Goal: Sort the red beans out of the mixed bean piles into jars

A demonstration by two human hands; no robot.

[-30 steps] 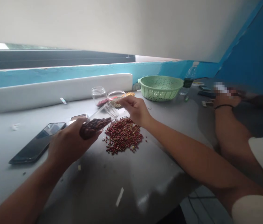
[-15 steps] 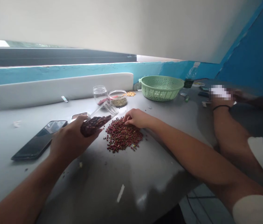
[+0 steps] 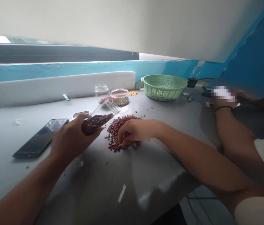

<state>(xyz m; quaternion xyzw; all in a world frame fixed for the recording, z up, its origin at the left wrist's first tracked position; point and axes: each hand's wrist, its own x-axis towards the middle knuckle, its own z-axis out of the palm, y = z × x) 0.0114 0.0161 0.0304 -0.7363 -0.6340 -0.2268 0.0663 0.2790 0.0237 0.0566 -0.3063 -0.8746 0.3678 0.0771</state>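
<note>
My left hand (image 3: 70,132) is wrapped round a clear jar (image 3: 104,109). The jar lies tilted, its open mouth towards the upper right, with large dark-red beans (image 3: 96,122) along its lower side. To its right, a pile of small reddish beans (image 3: 115,126) is spread on the grey table (image 3: 94,190). My right hand (image 3: 138,129) is over the pile, fingers curled in a pinch with their tips down among the beans. Whatever is between those fingertips is hidden.
Behind the jar stand another clear jar (image 3: 101,90) and a round tub of greenish beans (image 3: 120,99), near yellow kernels (image 3: 133,92). A green basket (image 3: 164,92) is at the back. A phone (image 3: 40,137) lies left. Another person's forearm (image 3: 230,128) rests at right.
My right hand has moved from the pile's far edge towards me, into its nearer part. Some beans now lie scattered behind the pile. My left hand still holds the tilted jar.
</note>
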